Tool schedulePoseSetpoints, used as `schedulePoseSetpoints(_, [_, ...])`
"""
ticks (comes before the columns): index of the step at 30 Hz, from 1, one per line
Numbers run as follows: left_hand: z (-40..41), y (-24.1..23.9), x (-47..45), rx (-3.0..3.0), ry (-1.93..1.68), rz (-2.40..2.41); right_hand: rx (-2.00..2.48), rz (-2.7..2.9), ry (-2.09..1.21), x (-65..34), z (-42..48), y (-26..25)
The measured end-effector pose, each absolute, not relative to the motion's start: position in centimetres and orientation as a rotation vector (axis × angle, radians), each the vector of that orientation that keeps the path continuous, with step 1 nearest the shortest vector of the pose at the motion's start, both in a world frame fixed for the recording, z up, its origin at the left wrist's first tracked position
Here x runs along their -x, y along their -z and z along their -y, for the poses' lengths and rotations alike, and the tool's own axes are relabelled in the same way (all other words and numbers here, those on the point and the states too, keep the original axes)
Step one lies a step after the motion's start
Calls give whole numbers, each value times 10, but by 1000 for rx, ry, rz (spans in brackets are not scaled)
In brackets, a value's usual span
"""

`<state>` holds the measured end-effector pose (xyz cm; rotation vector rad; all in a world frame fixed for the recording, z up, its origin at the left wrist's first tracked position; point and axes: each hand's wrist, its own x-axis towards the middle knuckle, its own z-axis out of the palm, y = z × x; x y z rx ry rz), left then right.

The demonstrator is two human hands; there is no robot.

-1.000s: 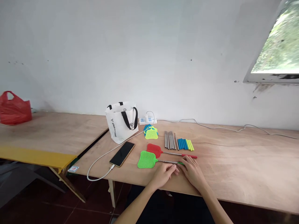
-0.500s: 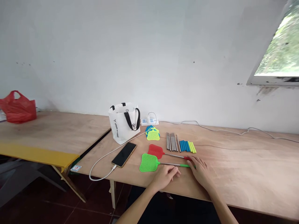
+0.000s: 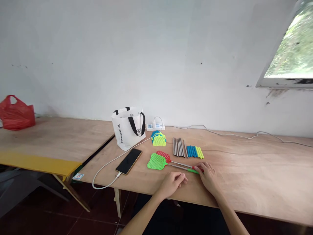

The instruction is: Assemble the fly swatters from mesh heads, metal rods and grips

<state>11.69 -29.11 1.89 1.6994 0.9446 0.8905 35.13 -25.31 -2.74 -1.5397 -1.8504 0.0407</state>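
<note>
Right hand (image 3: 207, 178) low over the tabletop (image 3: 256, 179), fingers bent narrow over the handle ends of two fly swatters; whether I pinch the handles or only rest on them, I cannot tell. The green swatter (image 3: 156, 161) lies nearer me, its mesh head to my left and partly over the head of the red swatter (image 3: 166, 157). Metal shafts run slantwise toward my right hand, closing up so that the green handle (image 3: 192, 170) and the red handle lie side by side at my fingertips. Left hand (image 3: 171, 184) by the front edge, fingers loosely curled, thumb along the index; how far they close underneath, I cannot tell. It lies just below the green shaft, apart from it. Beyond the swatters: a row of metal tubes (image 3: 178, 147), the rightmost a little tilted; right of these, short blue cylinders (image 3: 192, 151), then yellow ones (image 3: 199, 152), all laid close together. Left of the tubes, a small pile of mesh heads (image 3: 159, 141), yellow over blue. Farther left, a dark-screened phone (image 3: 128, 161) with a white cable (image 3: 118, 175) plugged in. White bag (image 3: 126, 130) upright behind it, power strip (image 3: 149, 127) beside the bag near the wall. Red plastic bag (image 3: 18, 114) on another table, far left
</note>
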Motion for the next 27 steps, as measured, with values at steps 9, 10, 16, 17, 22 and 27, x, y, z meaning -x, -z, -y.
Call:
schedulePoseSetpoints(9, [290,-20,-116,-1795,-972,-1002,1518,1701,-85,-342,264,4])
schedulePoseSetpoints(10, [291,-20,-116,-1792,-1002,-1001,1511,1680,-87,-341,265,1])
schedulePoseSetpoints(16, [286,-13,-117,-1453,-1044,-1014,1383,1590,-239,-336,267,-4])
schedulePoseSetpoints(17, [284,-13,-117,-1375,-1101,-984,1346,1607,-298,-336,267,-4])
schedulePoseSetpoints(22, [278,-23,-113,-1197,-1374,-912,1277,1769,-457,-328,272,-8])
schedulePoseSetpoints(27, [285,-29,-113,-1271,-1395,-866,1282,2021,-241,-306,291,-28])
